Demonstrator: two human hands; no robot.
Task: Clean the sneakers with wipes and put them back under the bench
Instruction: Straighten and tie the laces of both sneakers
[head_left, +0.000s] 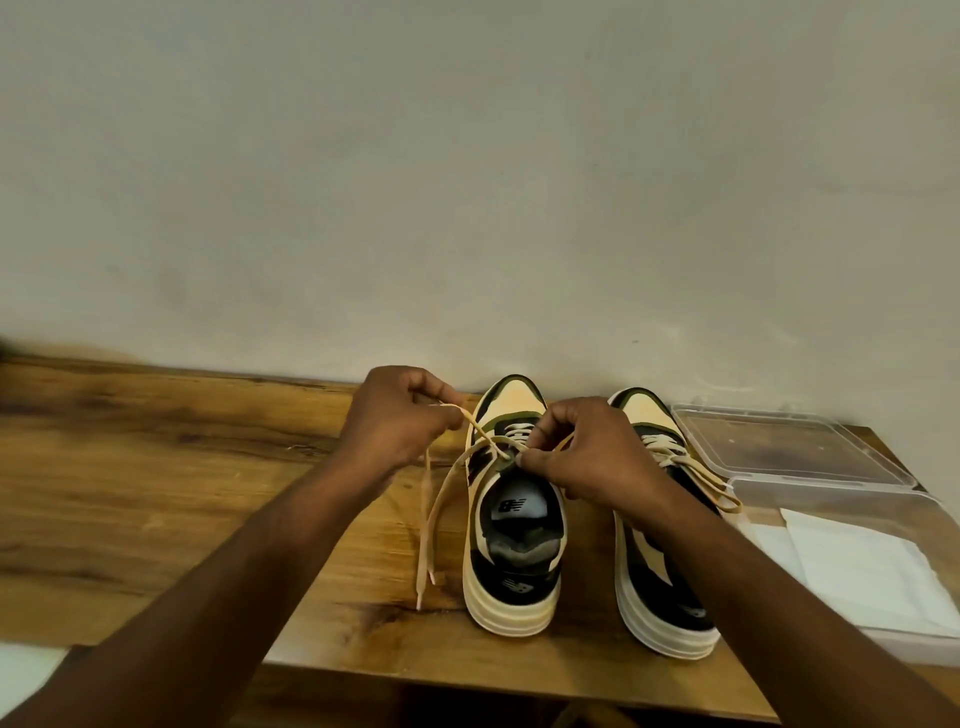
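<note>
Pair of cream, black and olive leather sneakers (511, 545) sits heels-toward-camera on the wooden surface (156, 493). Left hand (400, 421) pinches a cream lace (441, 499) taut, right hand (587, 452) pinches at the eyelets, probably so the lace slides. Clear plastic box of white wipes (857, 566) just beside.

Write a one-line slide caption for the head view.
Both hands, left and right, pinch the laces of the left sneaker on a wooden bench.
</note>
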